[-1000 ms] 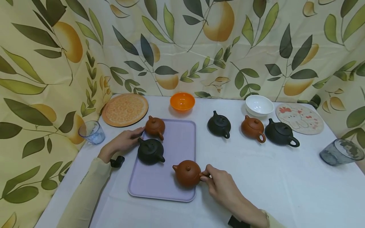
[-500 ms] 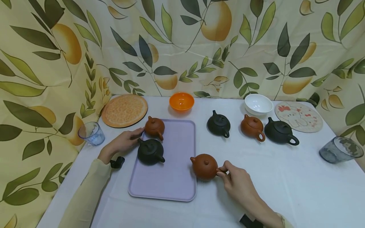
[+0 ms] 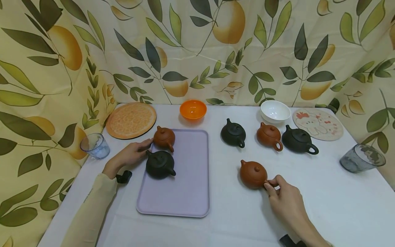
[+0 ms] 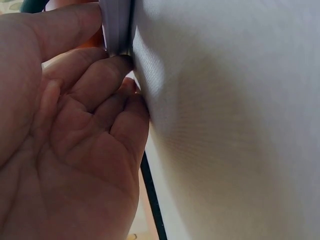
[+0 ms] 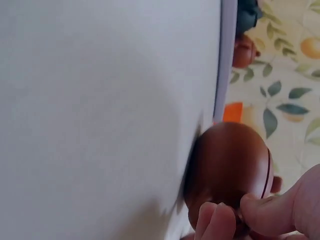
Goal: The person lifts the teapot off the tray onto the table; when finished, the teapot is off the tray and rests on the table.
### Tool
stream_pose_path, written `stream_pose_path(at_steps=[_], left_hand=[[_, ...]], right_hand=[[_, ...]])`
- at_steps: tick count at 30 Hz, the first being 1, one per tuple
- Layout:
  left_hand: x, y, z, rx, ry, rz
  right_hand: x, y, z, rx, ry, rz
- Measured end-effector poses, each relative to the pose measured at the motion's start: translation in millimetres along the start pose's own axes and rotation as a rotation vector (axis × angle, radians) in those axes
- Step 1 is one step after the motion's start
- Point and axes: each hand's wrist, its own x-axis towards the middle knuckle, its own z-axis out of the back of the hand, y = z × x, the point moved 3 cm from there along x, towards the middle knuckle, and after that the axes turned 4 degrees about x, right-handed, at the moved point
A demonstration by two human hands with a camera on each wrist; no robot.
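In the head view my right hand (image 3: 287,199) pinches the handle of a reddish-brown teapot (image 3: 253,175) between thumb and fingers. This teapot is over the white table, right of the lilac tray (image 3: 185,202), spout pointing away to the left. The right wrist view shows its round body (image 5: 227,160) close to the cloth; whether it touches I cannot tell. My left hand (image 3: 131,154) holds the tray's left rim, thumb against its side and fingers bent at the edge in the left wrist view. A brown teapot (image 3: 163,137) and a black teapot (image 3: 158,165) sit on the tray.
Behind stand a black teapot (image 3: 233,133), a brown teapot (image 3: 267,135) and a larger black teapot (image 3: 297,140). Also there are an orange bowl (image 3: 193,109), a white bowl (image 3: 275,111), two round mats (image 3: 131,120), and glasses at left (image 3: 95,145) and right (image 3: 361,158).
My right hand has carried the brown teapot rightward, from over the tray's right side to over the table beyond it. The left hand stays at the tray's rim.
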Motion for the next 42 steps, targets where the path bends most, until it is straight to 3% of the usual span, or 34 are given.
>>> stream_pose_path(at_steps=[11,19,30,42], left_hand=[[0.7,3.2,-0.8,-0.003,0.002,0.008],[1.2,1.0,0.1,-0.002,-0.027,-0.049],[0.8,1.4,0.2,-0.007,-0.025,-0.048],[1.1,0.1,0.7,-0.013,-0.026,-0.045]], right_hand=[[0.4,-41.6,27.4,-0.051,-0.09,-0.22],[8.3,-73.8,49.0,-0.086,-0.121,-0.399],[8.8,-104.8,68.3,-0.119,-0.07,-0.49],[8.9,-113.4,72.5,-0.16,-0.083,-0.481]])
